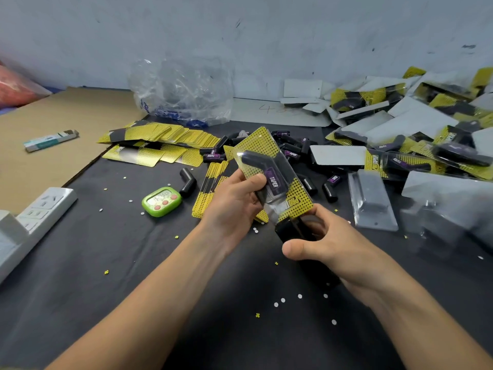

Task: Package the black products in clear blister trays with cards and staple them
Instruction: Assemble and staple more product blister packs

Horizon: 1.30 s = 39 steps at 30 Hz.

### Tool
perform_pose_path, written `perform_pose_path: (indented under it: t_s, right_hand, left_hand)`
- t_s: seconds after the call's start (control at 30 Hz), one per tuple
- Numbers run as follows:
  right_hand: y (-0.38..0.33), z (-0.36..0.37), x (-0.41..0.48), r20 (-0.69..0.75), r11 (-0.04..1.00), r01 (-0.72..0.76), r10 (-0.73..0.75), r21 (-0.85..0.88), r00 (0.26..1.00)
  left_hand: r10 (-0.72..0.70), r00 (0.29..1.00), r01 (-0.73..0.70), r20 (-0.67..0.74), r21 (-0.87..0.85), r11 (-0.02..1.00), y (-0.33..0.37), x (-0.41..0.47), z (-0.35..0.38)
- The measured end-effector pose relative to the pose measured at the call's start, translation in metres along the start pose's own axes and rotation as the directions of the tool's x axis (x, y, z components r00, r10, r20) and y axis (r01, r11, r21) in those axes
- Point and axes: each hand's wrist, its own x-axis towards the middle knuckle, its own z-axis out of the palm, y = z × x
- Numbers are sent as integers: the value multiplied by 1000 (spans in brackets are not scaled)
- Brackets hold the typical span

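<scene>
So, both hands are up over the dark table cover with one blister pack between them. The left hand grips the pack from its left edge, thumb curled over the front and onto the bent black product with the purple label, fingers behind. You can see the yellow dotted card through the clear shell. The pack is tilted, top end pointing to about 11 o'clock, bottom end to about 5. The right hand is wrapped around a black stapler, thumb along the near side, and the stapler's front end touches the pack's bottom edge. Can't tell if that edge is actually inside the mouth

Taking the pack as the clock centre:
- loose black products heaped from 12 to 2, just behind it
- fanned yellow cards at 10, plus a short stack right under the left hand
- one stray black elbow piece at 9, just beside a green timer
- empty clear tray lying at 3
- big messy pile of finished packs from 1 to 3, far out
- crumpled plastic bag at 11 by the wall
- sheet of cardboard and a white power strip way out at 9

Little paper dots are scattered all over the cover
</scene>
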Motion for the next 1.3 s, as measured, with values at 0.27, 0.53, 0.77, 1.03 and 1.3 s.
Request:
perform_pose_path:
  t_s: [0.27, 0.53, 0.77, 1.03, 1.3]
  right_hand:
    - [4, 8, 0, -18, 991, 41, -39, 128, 999]
    - [2, 10, -2, -38, 985, 40, -34, 170, 999]
    - [1, 12, -2, -56, 980, 51, -40, 194, 998]
    - [0, 14, -3, -101, 976, 54, -33, 209, 994]
    - [-2, 21, -3, -192, 965, 43, 7, 259, 981]
  left_hand:
    - [0, 1000, 0, 28, -26, 1000, 0, -3, 2]
    - [8, 999, -12, 40, 93, 996, 4, -3, -2]
    - [3, 999, -9, 48, 111, 994, 5, -1, -2]
    - [-1, 999, -4, 43, 111, 994, 3, -3, 0]
    - [-4, 999, -1, 53, 89, 996, 5, -6, 2]
